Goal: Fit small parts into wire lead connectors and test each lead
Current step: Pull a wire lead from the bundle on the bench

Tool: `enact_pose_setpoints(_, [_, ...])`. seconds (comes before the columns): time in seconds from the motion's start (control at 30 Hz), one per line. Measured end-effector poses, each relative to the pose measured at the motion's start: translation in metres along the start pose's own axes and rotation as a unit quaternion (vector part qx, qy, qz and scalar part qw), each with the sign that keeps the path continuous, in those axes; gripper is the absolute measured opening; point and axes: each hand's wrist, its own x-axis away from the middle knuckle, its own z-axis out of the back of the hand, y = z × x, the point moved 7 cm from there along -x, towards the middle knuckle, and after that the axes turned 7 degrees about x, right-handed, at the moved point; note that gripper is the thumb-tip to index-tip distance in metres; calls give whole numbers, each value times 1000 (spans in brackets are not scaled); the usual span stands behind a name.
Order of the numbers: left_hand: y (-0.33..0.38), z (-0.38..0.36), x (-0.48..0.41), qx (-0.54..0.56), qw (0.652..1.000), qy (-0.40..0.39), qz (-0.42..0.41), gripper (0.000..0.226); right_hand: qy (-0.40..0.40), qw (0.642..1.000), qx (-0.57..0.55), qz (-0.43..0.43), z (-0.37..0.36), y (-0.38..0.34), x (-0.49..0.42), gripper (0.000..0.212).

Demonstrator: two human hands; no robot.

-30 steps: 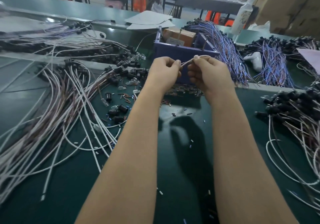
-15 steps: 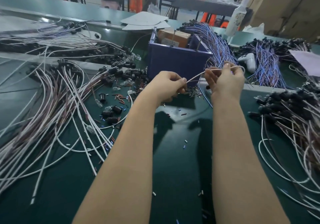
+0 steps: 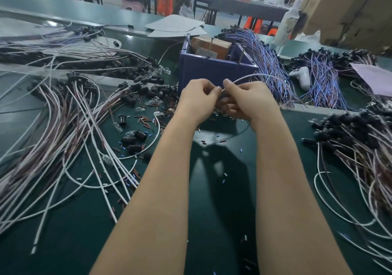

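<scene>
The dark green counter [image 3: 72, 243] carries everything; clock positions are read from the frame centre.

- 9 o'clock: a wide spread of white and brown wire leads [image 3: 53, 126], fanned across the counter.
- 3 o'clock: a second heap of leads with black connectors [image 3: 356, 143], white loops trailing toward 5 o'clock.
- 1 o'clock: a bundle of blue-violet wires [image 3: 267, 62], draped just beside the blue bin.
- 12 o'clock: the blue bin [image 3: 203, 71], holding a brown cardboard box [image 3: 212, 45].

Just in front of the bin, both hands are raised above the counter, fingertips nearly touching. The left hand [image 3: 197, 98] has its fingers curled, thumb and forefinger pinching the near end of a white wire lead [image 3: 254, 75]. The right hand [image 3: 250, 98] pinches the same lead just beside it. The lead arcs away toward 2 o'clock. Any small part at the pinch is too small to tell.

- 10 o'clock: loose black sockets [image 3: 131, 141], clear bulbs [image 3: 117, 127] and short sleeve pieces [image 3: 144, 119], scattered on the counter.
</scene>
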Motion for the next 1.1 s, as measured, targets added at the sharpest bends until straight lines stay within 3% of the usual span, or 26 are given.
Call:
enact_pose_setpoints(0.23, [-1,-5,1,-19,999,-28,-3,16,2,1000,22,-17,1,9,-3,34])
enact_pose_setpoints(0.3, [-5,-5,2,-30,999,-43,11,17,37,999,30,-8,8,10,-5,37])
enact_pose_setpoints(0.4, [-9,-1,3,-40,997,-53,30,20,135,989,-53,1,32,14,-4,37])
enact_pose_setpoints(0.47, [-10,3,4,-43,997,-55,37,23,134,985,-107,-20,35,19,-2,38])
enact_pose_setpoints(0.5, [-10,4,4,-45,997,-50,39,24,117,990,-74,-32,35,20,-1,38])
enact_pose_setpoints(0.57, [-10,8,3,-48,997,-32,41,27,88,990,107,-31,35,16,2,41])
enact_pose_setpoints(0.63, [-9,10,3,-53,998,-23,37,28,117,967,220,48,37,-8,5,39])
enact_pose_setpoints(0.73, [-4,6,4,-58,997,-48,16,24,171,937,228,205,33,-51,20,20])
enact_pose_setpoints(0.8, [2,3,5,-53,996,-66,-3,23,125,919,293,233,19,-59,23,22])
enact_pose_setpoints(0.9, [8,4,6,-34,996,-77,-21,22,-7,907,387,165,5,-36,15,26])
enact_pose_setpoints(1.0, [11,8,7,3,997,-77,-23,22,-73,920,361,131,3,-26,15,29])
enact_pose_setpoints(1.1, [11,12,7,49,996,-68,-15,21,-64,940,303,144,4,-25,13,25])
